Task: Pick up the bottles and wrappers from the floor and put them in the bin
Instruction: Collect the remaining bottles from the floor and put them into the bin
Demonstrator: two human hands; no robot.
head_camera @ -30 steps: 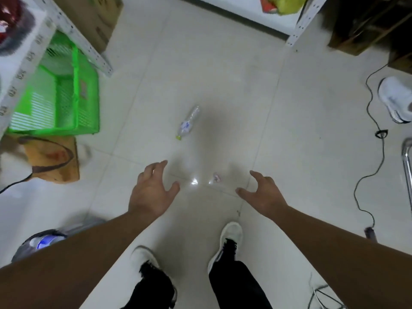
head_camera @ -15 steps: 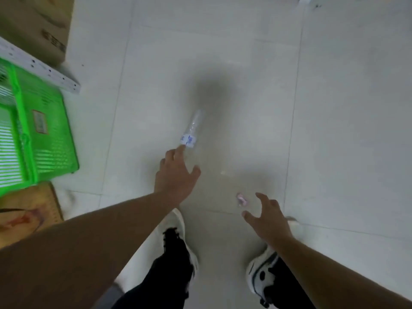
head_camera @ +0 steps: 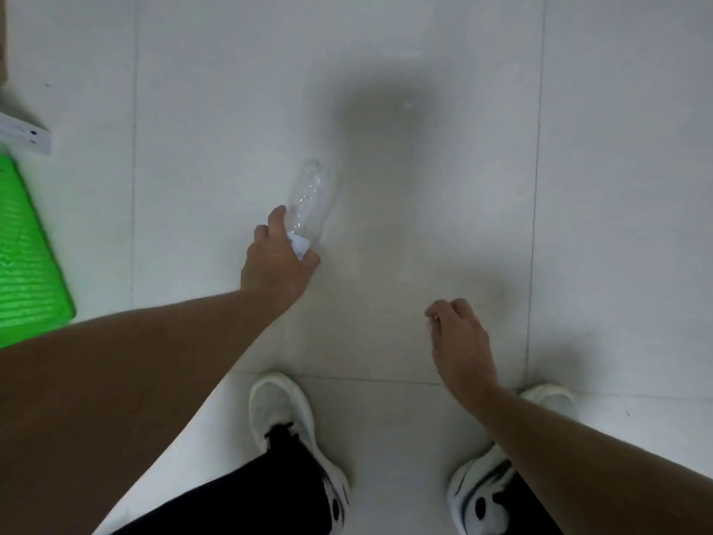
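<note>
A clear plastic bottle [head_camera: 311, 195] with a white label lies on the pale tiled floor, its base pointing away from me. My left hand [head_camera: 276, 264] is closed around its label end, thumb on one side and fingers on the other. Lower right, my right hand [head_camera: 459, 334] is curled just above the floor. Its fingertips pinch a tiny wrapper [head_camera: 433, 317], of which only a small speck shows. No bin is in view.
A green plastic basket [head_camera: 27, 256] sits at the left edge, with a white shelf rail [head_camera: 27, 137] and a cardboard box corner [head_camera: 3, 40] above it. My two white shoes [head_camera: 281, 411] [head_camera: 482, 492] stand on the tiles below my hands.
I have bent lower over the floor. My left hand went from touching the bottle to closing round it. My right hand's fingers closed onto the small wrapper.
</note>
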